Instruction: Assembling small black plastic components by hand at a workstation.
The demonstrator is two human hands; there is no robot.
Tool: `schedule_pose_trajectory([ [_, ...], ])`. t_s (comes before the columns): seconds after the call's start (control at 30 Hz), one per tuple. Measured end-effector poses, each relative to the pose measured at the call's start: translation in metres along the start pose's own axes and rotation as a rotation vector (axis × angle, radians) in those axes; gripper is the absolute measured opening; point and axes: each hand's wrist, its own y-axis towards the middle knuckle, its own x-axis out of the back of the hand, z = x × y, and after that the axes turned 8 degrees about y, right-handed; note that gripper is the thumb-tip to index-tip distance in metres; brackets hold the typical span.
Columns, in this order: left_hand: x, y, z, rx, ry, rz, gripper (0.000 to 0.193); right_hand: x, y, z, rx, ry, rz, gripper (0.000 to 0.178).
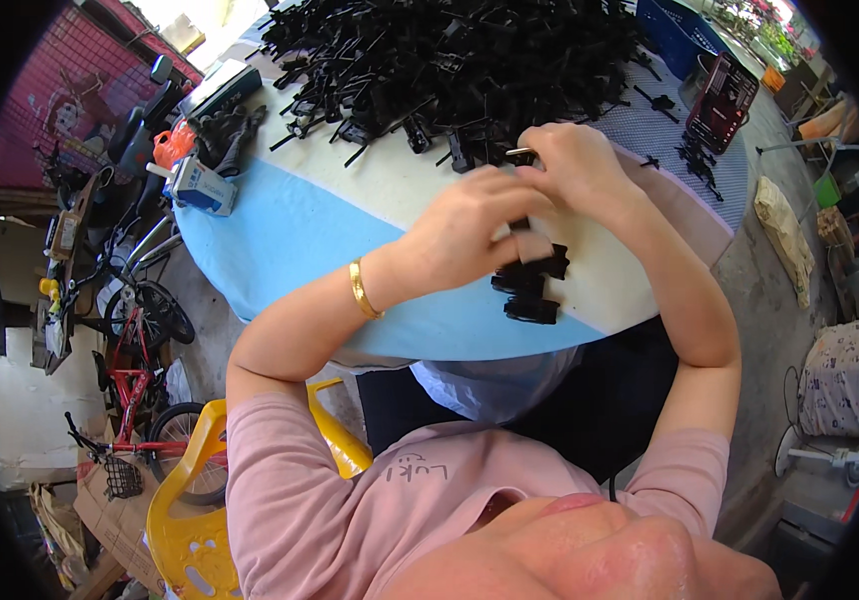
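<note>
My left hand [480, 222], with a gold bracelet [361, 288] on its wrist, is over the table with its fingers curled down and partly smeared by motion. Below its fingertips lies a short row of black plastic parts [530, 285]. Whether it grips one of them is hidden. Just to its right and farther off, my right hand [575, 170] is closed, fingers bent toward the pile. A thin shiny metal piece [521, 151] sticks out from its fingertips; its kind cannot be made out. Beyond both hands spreads a large heap of black plastic parts [450, 70].
A blue, cream and pink cloth [320, 210] covers the round table. On its left are a blue-white box [202, 187] and dark gloves [225, 135]. At the right stand a red-black panel [723, 100] and a blue basket [685, 38]. A yellow chair [185, 510] is beside me.
</note>
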Motion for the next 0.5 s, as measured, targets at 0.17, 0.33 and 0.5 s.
schedule_pose_trajectory([
  [0.17, 0.009, 0.002, 0.016, 0.466, -0.593, -0.522, 0.019, 0.010, -0.005, -0.002, 0.077, 0.012, -0.330, 0.025],
  [0.33, 0.026, 0.005, 0.028, 0.554, -0.791, -0.252, 0.043, 0.017, -0.006, 0.004, 0.446, -0.053, -0.520, 0.036],
  [0.5, 0.031, 0.002, 0.030, 0.569, -1.294, 0.148, 0.059, 0.018, -0.010, 0.016, 0.686, -0.018, -0.466, 0.038],
])
